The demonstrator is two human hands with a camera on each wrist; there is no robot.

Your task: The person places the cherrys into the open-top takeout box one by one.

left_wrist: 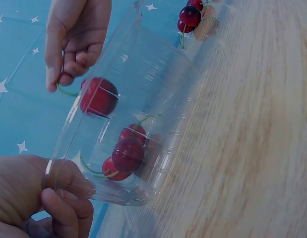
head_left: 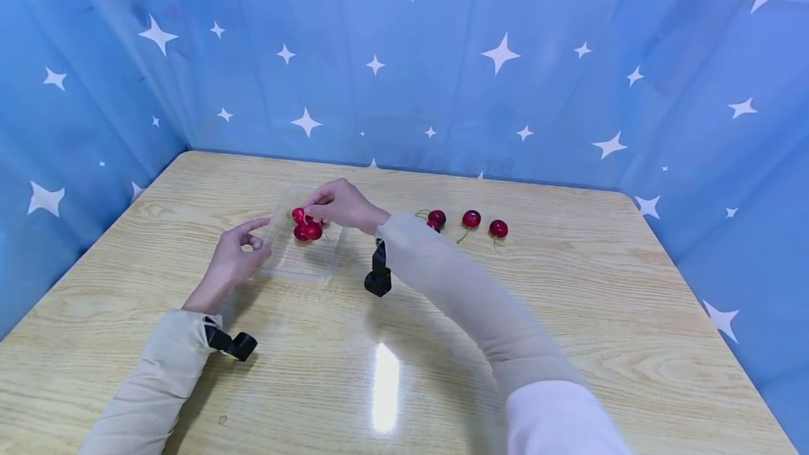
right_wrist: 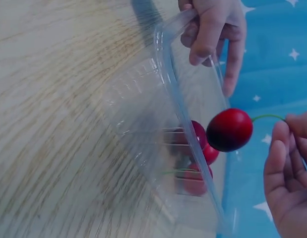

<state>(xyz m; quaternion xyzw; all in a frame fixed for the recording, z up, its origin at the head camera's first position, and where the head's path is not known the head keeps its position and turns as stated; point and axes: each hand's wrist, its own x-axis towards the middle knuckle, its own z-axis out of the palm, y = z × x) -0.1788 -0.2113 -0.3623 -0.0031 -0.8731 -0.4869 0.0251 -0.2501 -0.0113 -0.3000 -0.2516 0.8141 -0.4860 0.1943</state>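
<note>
A clear plastic container point(head_left: 296, 274) sits on the table, left of the middle. My left hand point(head_left: 232, 258) holds its left rim, thumb and fingers at the edge, with the index finger reaching along the side. Over the container, my right hand point(head_left: 344, 206) pinches the thin green stem of a dark red cherry point(right_wrist: 230, 130). That cherry hangs at the container's rim in the right wrist view, clear of the fingers. Three more cherries point(left_wrist: 128, 154) lie together inside, seen through the plastic wall in the left wrist view, some with green stems.
Several loose cherries point(head_left: 470, 218) with stems lie on the wooden table point(head_left: 569, 300) to the right of the container, behind the right forearm. A blue curtain point(head_left: 404, 90) with white stars surrounds the table's back and sides.
</note>
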